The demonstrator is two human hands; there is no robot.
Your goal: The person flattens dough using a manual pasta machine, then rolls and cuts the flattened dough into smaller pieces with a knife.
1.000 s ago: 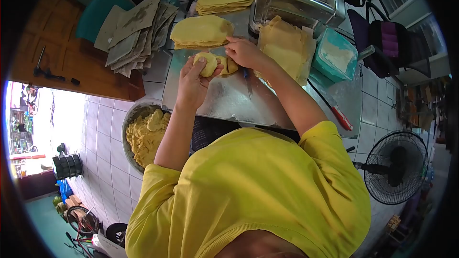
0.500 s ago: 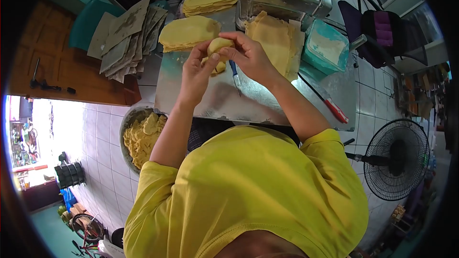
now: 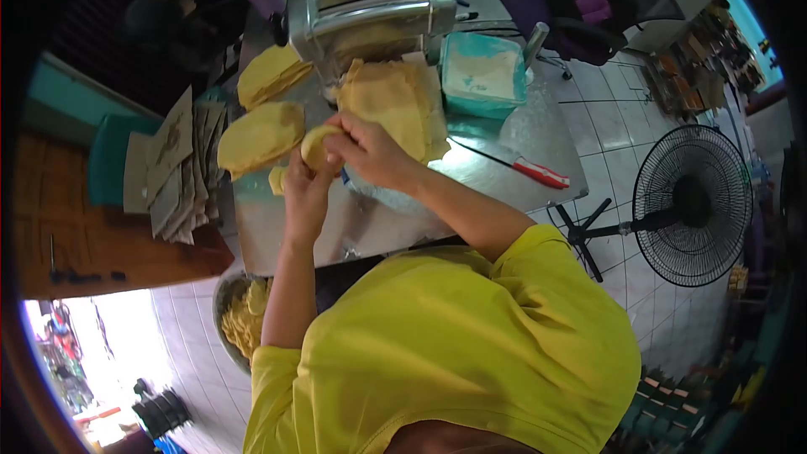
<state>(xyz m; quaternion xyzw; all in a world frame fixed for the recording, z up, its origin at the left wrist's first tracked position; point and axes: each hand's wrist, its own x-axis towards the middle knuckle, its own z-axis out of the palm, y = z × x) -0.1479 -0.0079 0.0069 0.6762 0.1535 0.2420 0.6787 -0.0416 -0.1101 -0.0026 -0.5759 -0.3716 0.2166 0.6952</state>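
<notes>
Between my two hands I hold a small yellow lump of dough (image 3: 317,147), over the metal table (image 3: 277,227). My left hand (image 3: 304,185) grips it from below, thumb pressed against it. My right hand (image 3: 363,150) pinches its upper right side. Left of my hands lies a stack of flat dough sheets (image 3: 262,136), with another stack of sheets (image 3: 273,76) behind it. A small dough piece (image 3: 276,181) rests by my left wrist. To the right is a squarish pile of dough sheets (image 3: 387,105). A blue-handled tool (image 3: 345,176) is mostly hidden under my right hand.
A metal pasta machine (image 3: 370,4) stands at the back. Right of the sheets are a teal tub of white powder (image 3: 483,71) and a red-handled knife (image 3: 540,173). Cardboard pieces (image 3: 181,168) lean at left. A dough bowl (image 3: 239,319) sits below; a fan (image 3: 693,202) stands right.
The view has turned, so the table and machine appear shifted left. Both hands still hold the dough lump, which now looks more rounded and turned between the fingers.
</notes>
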